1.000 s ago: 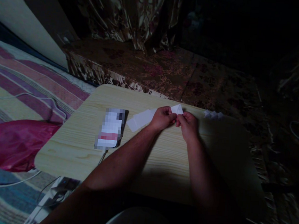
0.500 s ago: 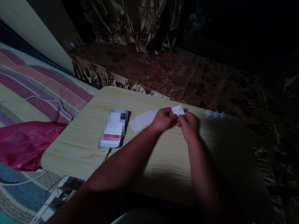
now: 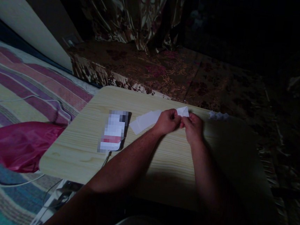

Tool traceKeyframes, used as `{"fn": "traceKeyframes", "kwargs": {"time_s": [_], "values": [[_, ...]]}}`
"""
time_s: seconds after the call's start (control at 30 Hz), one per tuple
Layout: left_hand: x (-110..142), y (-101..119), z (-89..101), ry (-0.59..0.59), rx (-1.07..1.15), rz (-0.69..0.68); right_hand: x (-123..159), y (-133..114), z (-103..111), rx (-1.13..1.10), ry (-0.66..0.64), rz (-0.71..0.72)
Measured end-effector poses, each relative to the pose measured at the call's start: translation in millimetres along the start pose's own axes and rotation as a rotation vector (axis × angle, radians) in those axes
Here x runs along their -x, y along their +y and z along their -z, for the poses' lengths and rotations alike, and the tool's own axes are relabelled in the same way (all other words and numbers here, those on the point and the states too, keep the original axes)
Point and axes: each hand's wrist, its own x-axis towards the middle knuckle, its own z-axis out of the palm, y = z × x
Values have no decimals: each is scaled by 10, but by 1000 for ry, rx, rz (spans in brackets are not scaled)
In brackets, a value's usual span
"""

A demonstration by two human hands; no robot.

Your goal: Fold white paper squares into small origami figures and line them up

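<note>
A small folded piece of white paper with crease lines is held up over the far side of the wooden table. My left hand pinches its left and lower edge. My right hand grips the lower right edge, thumbs close together. The fingers hide the paper's lower part. Flat white paper sheets lie overlapping just left of my left hand. Several small folded white paper pieces sit in a row near the far edge, right of my right hand.
A phone with a blurred screen lies on the table's left part, a white cable running from it. A pink bag rests on the striped bedspread at left. Patterned fabric and a curtain lie beyond the table.
Both hands and the folded paper have shifted slightly to the right. The grip on the paper stays much the same; the loose sheets and the phone have not moved on the table.
</note>
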Motion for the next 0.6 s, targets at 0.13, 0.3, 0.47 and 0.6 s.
{"fn": "traceKeyframes", "kwargs": {"time_s": [0.13, 0.3, 0.47, 0.6], "values": [[0, 17, -8, 41, -9, 9, -16, 26, -12, -16, 14, -26], [5, 23, -15, 50, -13, 3, -34, 52, -9, -19, 3, -45], [14, -2, -21, 59, -33, -26, -45, 70, -2, -23, -16, -50], [20, -19, -16, 50, -55, -38, -46, 77, -1, -40, -15, -55]]}}
